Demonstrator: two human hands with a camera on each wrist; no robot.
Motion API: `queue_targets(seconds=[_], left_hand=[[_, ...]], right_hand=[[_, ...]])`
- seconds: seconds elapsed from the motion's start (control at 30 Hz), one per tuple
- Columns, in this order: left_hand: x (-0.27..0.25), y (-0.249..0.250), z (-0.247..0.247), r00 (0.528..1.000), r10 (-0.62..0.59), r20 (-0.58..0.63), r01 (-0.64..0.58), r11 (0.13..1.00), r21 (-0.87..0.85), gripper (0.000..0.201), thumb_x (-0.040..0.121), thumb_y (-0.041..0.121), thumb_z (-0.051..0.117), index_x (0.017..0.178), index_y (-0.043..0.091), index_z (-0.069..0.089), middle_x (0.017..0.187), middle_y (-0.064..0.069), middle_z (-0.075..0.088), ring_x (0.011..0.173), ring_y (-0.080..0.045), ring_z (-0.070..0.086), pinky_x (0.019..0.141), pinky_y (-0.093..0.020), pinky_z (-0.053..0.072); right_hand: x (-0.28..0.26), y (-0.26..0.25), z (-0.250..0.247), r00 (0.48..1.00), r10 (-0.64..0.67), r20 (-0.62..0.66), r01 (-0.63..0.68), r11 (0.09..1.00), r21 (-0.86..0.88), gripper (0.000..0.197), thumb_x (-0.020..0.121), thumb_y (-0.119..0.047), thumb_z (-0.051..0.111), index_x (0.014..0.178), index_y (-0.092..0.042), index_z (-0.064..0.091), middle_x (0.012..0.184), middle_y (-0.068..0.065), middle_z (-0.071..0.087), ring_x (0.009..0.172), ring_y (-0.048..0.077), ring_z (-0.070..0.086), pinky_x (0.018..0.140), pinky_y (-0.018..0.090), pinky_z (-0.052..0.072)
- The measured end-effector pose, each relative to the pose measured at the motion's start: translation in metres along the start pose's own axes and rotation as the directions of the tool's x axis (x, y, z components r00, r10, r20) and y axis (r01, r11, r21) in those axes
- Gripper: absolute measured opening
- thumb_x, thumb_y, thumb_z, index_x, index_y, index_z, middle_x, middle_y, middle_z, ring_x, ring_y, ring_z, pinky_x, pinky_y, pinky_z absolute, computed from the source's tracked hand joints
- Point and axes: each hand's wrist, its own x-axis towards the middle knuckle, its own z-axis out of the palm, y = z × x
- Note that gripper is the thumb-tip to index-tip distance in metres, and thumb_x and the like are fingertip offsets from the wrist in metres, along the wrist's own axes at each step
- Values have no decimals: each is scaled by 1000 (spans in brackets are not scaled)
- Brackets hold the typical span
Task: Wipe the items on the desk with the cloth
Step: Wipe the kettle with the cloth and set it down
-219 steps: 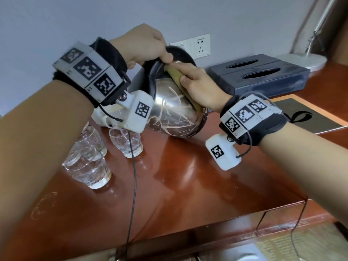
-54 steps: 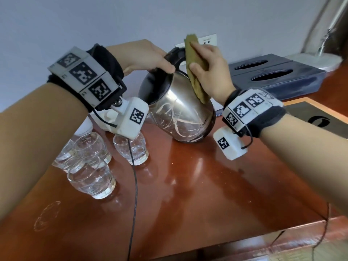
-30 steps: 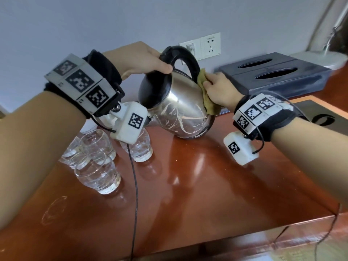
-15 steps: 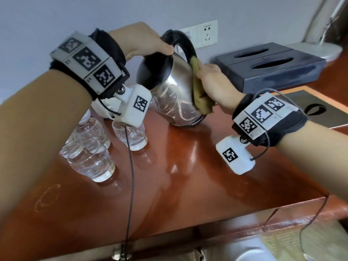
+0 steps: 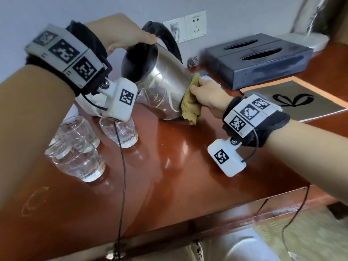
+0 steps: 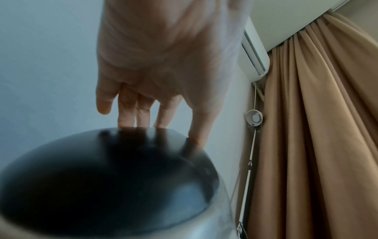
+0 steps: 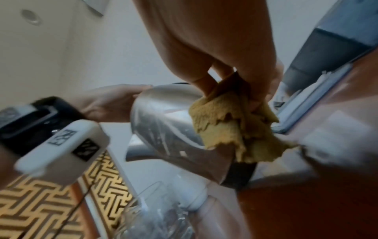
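A steel kettle [image 5: 163, 87] with a black lid and handle stands tilted to the left on its base edge on the red-brown desk [image 5: 178, 176]. My left hand [image 5: 131, 34] grips its top, fingers over the far rim of the lid [image 6: 102, 177] and thumb at the handle's root. My right hand [image 5: 207, 93] holds a crumpled yellow cloth [image 5: 190, 106] and presses it against the kettle's lower right side, just above the base. In the right wrist view the cloth [image 7: 231, 126] hangs bunched over the steel wall [image 7: 167, 129].
Three clear glasses [image 5: 118, 132] [image 5: 79, 162] [image 5: 75, 130] stand close together left of the kettle, under my left wrist. A dark tissue box [image 5: 258, 59] sits behind on the right, a dark tray [image 5: 293, 98] in front of it. Wall sockets [image 5: 188, 25] are behind the kettle.
My right hand has slid the cloth down the kettle's right side, from beside the handle to near the base. The left hand keeps its hold on the tilted kettle's top.
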Motion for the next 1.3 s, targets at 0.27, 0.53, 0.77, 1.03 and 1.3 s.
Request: queue_targets(seconds=[0.27, 0.53, 0.77, 1.03, 1.3], left_hand=[[1, -2, 2, 999, 54, 8, -54, 998, 11, 57, 88, 49, 57, 126, 6, 59, 129, -10, 58, 115, -29, 53, 99, -37, 39], [3, -19, -10, 1000, 1, 26, -1, 1000, 2, 65, 85, 55, 58, 134, 12, 53, 132, -9, 57, 118, -32, 53, 107, -43, 37], [7, -13, -3, 999, 37, -1, -37, 999, -40, 65, 85, 53, 61, 131, 8, 55, 130, -9, 57, 118, -27, 54, 102, -35, 37], [20, -9, 2, 998, 66, -19, -67, 998, -7, 68, 80, 58, 64, 126, 7, 59, 127, -9, 59, 116, -25, 54, 103, -35, 40], [37, 36, 25, 977, 193, 90, -207, 961, 183, 55, 84, 56, 59, 101, 4, 60, 105, -8, 56, 96, -24, 52, 80, -29, 37]], right_hand=[[-43, -48, 27, 841, -535, -77, 504, 828, -245, 63, 91, -13, 52, 148, -19, 26, 153, 7, 19, 136, 33, 24, 110, 29, 17], [-12, -11, 8, 999, -9, 45, 20, 971, -239, 59, 94, -16, 41, 148, -14, 16, 142, 18, 28, 123, 34, 43, 105, 33, 36], [-21, -26, 17, 986, -149, -71, 135, 975, -178, 44, 92, -9, 43, 135, -7, 35, 141, 17, 28, 120, 36, 42, 105, 36, 35], [-40, -42, 23, 859, -509, -44, 496, 852, -166, 69, 86, -9, 60, 147, -12, 28, 147, 11, 25, 135, 25, 30, 111, 17, 19], [-15, -35, -31, 890, -358, -281, 368, 930, -20, 72, 79, -9, 67, 142, -14, 32, 133, 13, 40, 120, 19, 43, 94, 12, 29]])
